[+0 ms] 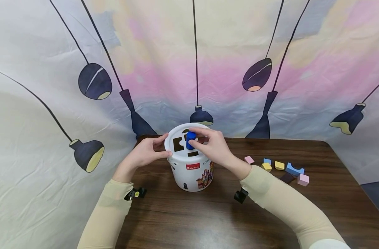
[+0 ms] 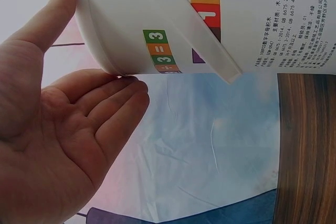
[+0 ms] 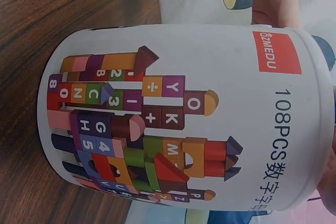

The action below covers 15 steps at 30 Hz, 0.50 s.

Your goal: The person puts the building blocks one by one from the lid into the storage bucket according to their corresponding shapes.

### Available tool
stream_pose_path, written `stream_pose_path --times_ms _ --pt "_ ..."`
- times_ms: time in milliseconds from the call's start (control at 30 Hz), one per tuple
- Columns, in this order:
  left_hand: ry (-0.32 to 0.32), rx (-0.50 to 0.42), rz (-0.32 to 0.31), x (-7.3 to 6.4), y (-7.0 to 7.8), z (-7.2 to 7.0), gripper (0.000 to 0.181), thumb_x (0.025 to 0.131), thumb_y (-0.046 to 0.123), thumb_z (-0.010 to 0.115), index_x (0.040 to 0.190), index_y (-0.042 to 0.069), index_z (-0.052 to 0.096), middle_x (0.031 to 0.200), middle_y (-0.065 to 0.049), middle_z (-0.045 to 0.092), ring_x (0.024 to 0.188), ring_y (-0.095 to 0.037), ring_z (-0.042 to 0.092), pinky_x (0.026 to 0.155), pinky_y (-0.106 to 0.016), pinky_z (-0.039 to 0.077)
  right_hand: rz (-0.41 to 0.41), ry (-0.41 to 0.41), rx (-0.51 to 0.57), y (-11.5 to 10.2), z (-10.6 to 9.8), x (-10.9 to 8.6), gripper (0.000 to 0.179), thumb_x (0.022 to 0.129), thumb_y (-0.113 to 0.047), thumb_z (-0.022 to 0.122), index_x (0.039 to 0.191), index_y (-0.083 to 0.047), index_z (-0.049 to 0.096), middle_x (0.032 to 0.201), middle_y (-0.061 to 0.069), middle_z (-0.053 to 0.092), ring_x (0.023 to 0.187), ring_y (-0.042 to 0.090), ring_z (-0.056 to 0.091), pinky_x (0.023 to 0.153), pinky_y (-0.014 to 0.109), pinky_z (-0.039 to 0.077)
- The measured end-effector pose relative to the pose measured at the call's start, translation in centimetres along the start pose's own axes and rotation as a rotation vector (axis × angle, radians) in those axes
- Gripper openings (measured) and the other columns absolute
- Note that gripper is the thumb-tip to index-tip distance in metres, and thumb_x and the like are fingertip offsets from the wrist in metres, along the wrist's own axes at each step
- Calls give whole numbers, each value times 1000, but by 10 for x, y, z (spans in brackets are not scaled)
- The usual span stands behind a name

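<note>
Your left hand, unclenched, is bracing white OZMEDU bucket; right hand is pinching blue cylinder over cut-out lid, base contact unclear. You're probably doing best holding cylinder upright, squaring it to lid, gripping lightly, steadying bucket.

Lamp-print fabric backdrop, dark wooden table

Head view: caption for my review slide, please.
Right hand pinching a blue cylinder at the cutout lid of a white bucket, left hand at the lid's edge.
</note>
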<state>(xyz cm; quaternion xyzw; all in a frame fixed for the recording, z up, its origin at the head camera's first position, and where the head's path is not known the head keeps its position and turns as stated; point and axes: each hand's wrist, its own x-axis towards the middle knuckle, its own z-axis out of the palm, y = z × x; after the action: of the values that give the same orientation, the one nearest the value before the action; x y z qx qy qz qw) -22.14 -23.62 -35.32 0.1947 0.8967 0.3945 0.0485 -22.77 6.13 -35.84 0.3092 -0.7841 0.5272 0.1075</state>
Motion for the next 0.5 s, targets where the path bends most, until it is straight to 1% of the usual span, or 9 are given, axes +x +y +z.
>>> stream_pose_path --times_ms 200,300,500 --pt "5 16 8 0 0 0 90 93 35 87 164 8 40 161 -15 49 141 -29 56 109 -49 52 27 -14 2 0 -1 0 46 98 -14 81 141 -3 70 126 10 76 96 18 76 84 39 64" --pt "7 21 9 0 1 0 90 93 36 87 164 8 40 161 -15 49 141 -29 56 109 -49 52 40 -20 -3 -2 -1 -1 46 98 -15 81 141 -5 71 127 9 75 94 19 77 83 39 64" --pt "1 10 8 0 1 0 89 94 34 87 165 8 39 161 -15 48 142 -28 55 110 -49 51 12 8 0 -1 -2 0 39 99 -13 79 137 -5 74 127 14 76 103 22 76 89 36 63"
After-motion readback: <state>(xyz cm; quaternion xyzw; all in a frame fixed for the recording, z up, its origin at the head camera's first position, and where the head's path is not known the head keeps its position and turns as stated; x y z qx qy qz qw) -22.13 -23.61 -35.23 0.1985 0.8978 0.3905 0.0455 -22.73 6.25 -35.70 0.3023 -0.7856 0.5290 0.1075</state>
